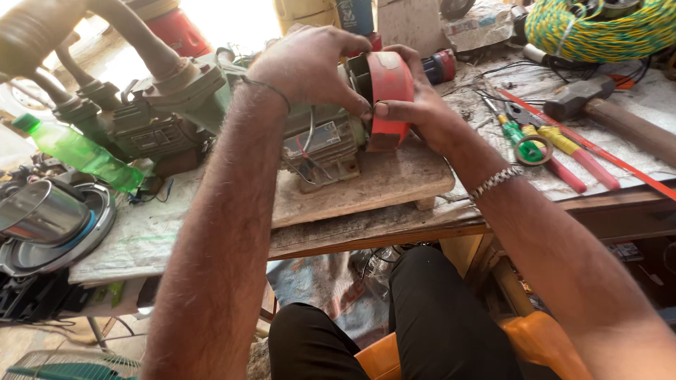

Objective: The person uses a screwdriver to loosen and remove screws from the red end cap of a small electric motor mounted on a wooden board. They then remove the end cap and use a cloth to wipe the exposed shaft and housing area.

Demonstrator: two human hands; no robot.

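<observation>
Both hands are on the red end cover [389,91] of a small electric motor [325,141]. The left hand [306,67] comes over the top, fingers curled down over the motor body and the cover's upper rim, thumb tip pressed against the front edge. The right hand [417,102] wraps round from the far side, its thumb meeting the left one on the cover's face, so the two are clamped on it together from opposite sides.

The cover is a rounded metal cap, red paint pretty faded and scuffed, with a flat skirt at the bottom that looks worn. It sits on the right-hand end of the motor, which is grey-green and grimy, with a few loose wires [307,144] hanging down the side near a plate. Can't tell if the cover is fully seated or partly off.

The motor rests on a rough wooden board [380,179] on the workbench [155,232]. To the left there's a bigger green pump body [151,119] with hoses, plus a green plastic bottle [77,151]. Off to the right lie pliers with red and yellow handles [563,151], a hammer [605,109], and a coil of yellow-green cable [598,28] at the back.
</observation>
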